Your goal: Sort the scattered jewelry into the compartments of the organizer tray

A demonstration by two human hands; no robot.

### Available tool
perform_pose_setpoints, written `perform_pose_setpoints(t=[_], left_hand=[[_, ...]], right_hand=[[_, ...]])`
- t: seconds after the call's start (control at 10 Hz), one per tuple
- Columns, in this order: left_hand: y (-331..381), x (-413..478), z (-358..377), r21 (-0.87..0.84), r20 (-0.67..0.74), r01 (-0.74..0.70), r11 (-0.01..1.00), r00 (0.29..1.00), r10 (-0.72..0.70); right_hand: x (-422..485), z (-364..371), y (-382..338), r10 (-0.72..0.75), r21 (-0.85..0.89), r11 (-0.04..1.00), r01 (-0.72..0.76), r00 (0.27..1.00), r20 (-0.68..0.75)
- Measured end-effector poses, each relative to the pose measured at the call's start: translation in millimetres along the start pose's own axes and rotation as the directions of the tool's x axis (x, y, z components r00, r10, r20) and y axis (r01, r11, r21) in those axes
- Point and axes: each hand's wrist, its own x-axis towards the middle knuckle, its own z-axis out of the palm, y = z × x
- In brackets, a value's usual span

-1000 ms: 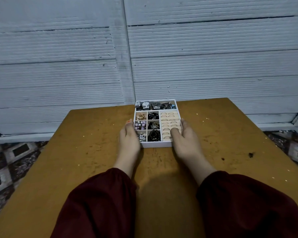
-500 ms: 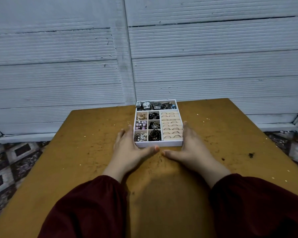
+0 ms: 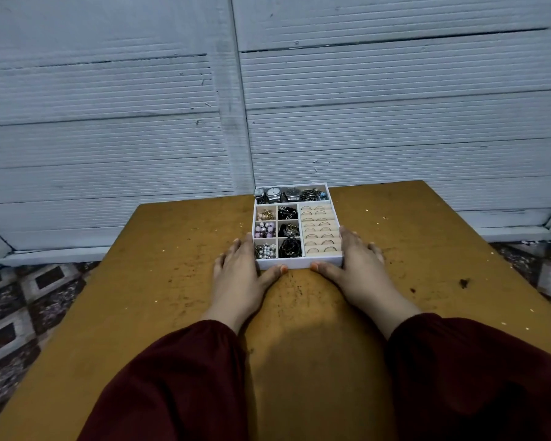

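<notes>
White rectangular compartment organizer tray [image 3: 298, 264] is sitting on the mustard-brown worn table [image 3: 172, 297], at the middle of the far half, its back wall near the far edge; left-hand grip [image 3: 239, 272] is lying open, fingers straight along the tray's left wall, thumb touching the front wall; right-hand grip [image 3: 360, 268] is mirroring it on the right wall, also open, nothing pinched.

Silver wristwatches [image 3: 273, 194] are filling the long back compartment; thin metal rings [image 3: 320, 230] are standing in the beige slotted pad on the right; pale pink beads [image 3: 264, 230], white pearl pieces [image 3: 265, 250] and black chains [image 3: 289, 246] are filling the small left cells. No loose jewelry is showing on the table; sorting is looking finished or nearly so.

Handling, as a judgement: the tray is looking light, stiff and thin-walled; the contents are small and loose, with beads likely rolling and chains tangling; better sliding it flat or lifting it level by both side walls, never tilting.

Writing: no brand or label is reading anywhere; the watch dials are too small to read.
</notes>
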Motion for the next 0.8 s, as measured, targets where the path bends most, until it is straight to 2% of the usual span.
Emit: perform_pose_setpoints(t=[0.3,0.5,0.6,0.7,0.8], left_hand=[[2.1,-4.0,-1.3,0.013,-0.011,0.003,1.0,1.0,-0.003],[8.4,-31.2,-6.4,-0.02,-0.03,0.023,1.0,0.999,-0.023],[11.5,-54.0,-11.0,-0.039,-0.018,0.019,0.999,1.0,-0.019],[13.3,-82.7,-19.8,-0.075,-0.023,0.008,0.997,1.0,-0.01],[18.0,-120.9,-33.4,-0.21,-0.095,-0.053,0.976,0.995,0.034]], right_hand=[[-5.1,0.3,0.1,-0.013,-0.036,0.999,0.013,1.0,-0.005],[-33.6,-2.9,-3.1,0.013,-0.101,0.995,-0.016,1.0,-0.028],[-55.2,-8.5,-6.4,0.004,-0.081,0.997,-0.005,1.0,-0.015],[-79.6,-17.2,-8.1,-0.045,-0.082,0.996,0.041,0.998,-0.049],[-104.7,-37.9,-11.8,-0.151,-0.14,0.98,0.139,0.985,-0.081]])
